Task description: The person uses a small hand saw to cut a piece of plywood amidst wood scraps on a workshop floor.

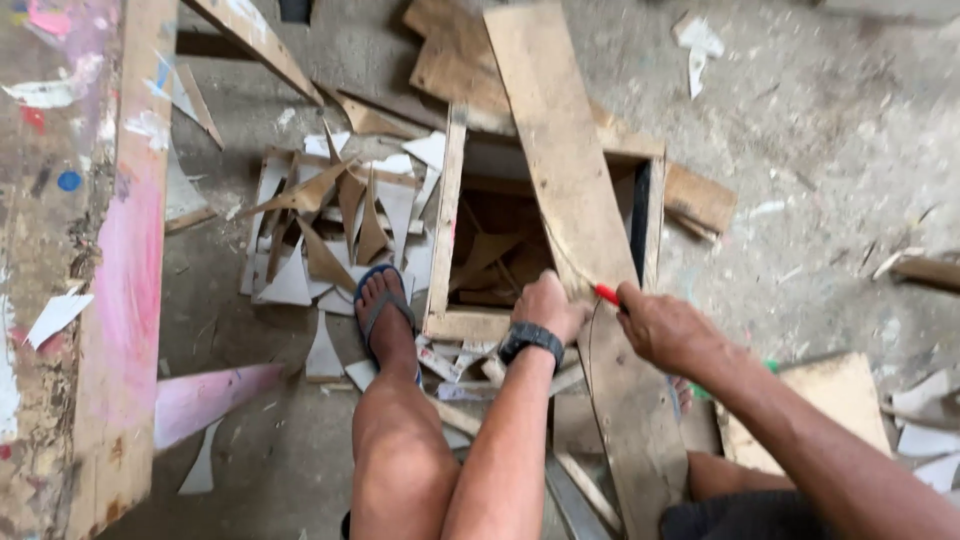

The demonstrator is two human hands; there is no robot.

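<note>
One long plywood board (572, 190) is what I have under both hands: pale brown, rough-faced, scuffed and stained, with a thin dark curved line running down its near part. It lies slantwise across an open wooden box frame (447, 215), its far end resting over the frame's top edge and its near end reaching down past my knees towards the bottom of the view. My left hand (548, 305), a black watch (530, 338) on the wrist, is clenched on the board's left edge, just where the board crosses the frame's near rail. My right hand (662, 325) is closed around a red-handled tool (606, 294), whose tip touches the board's right edge; I cannot tell what kind of tool it is, since only the red end shows.

Inside the frame I see dark offcuts lying in shadow. To the left of the frame, my foot in a blue sandal (383, 305) stands on a heap of triangular plywood scraps (320, 225), white and brown, piled loosely over each other. More scraps lie near my shins. Further left a paint-smeared wooden bench (125, 260), pink and white in patches, runs up the side of the view. To the right is a bare grey concrete floor (830, 150), with a square plywood piece (830, 400) beside my right arm
</note>
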